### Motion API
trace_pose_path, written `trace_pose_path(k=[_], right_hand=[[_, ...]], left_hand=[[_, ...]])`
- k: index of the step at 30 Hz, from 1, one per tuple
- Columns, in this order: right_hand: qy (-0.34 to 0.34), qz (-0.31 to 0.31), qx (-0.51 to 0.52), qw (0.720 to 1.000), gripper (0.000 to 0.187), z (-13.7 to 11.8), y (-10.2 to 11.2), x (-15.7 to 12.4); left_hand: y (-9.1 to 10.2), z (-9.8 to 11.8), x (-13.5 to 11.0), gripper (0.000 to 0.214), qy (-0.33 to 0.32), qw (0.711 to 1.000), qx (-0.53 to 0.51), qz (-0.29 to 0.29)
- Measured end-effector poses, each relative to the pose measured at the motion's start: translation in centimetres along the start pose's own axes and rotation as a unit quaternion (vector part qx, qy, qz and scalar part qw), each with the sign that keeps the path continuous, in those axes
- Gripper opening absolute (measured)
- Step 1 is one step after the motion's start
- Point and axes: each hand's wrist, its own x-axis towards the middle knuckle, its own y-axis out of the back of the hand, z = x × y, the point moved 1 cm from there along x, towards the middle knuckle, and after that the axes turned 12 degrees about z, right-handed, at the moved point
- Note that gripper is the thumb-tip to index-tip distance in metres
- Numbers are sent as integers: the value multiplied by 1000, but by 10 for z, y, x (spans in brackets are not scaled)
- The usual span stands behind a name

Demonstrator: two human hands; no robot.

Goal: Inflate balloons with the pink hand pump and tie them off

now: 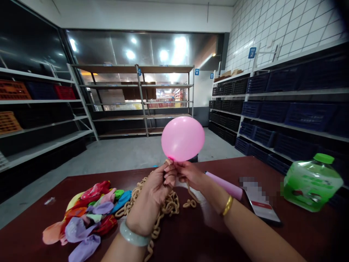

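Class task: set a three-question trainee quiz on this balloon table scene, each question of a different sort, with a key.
1. True or false: the pink balloon is inflated.
2. What lies on the table to the left of the left hand? A) a toolbox B) a heap of flat balloons C) a stack of plates
3. Fill in: the fingers of the left hand and the right hand pinch the pink balloon at its ____.
Key: 1 true; 2 B; 3 neck.

balloon (pixel 182 138) neck hidden, card (pixel 259 204) top pixelated
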Motion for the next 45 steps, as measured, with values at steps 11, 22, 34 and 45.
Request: trace_pose_path(k=[11, 22, 34, 45], right_hand=[[232, 230, -171, 930, 16, 3, 25, -13], [466, 105, -346, 808, 6, -4, 6, -42], [427, 119, -364, 819, 12, -9, 9, -44], [417, 87, -340, 838, 21, -14, 16, -39]], left_hand=[[43, -2, 57, 30, -298, 927, 191, 125], [65, -19, 66, 26, -440, 832, 305, 147], [64, -26, 55, 16, -467, 794, 372, 116], [58, -31, 55, 21, -465, 795, 365, 138]])
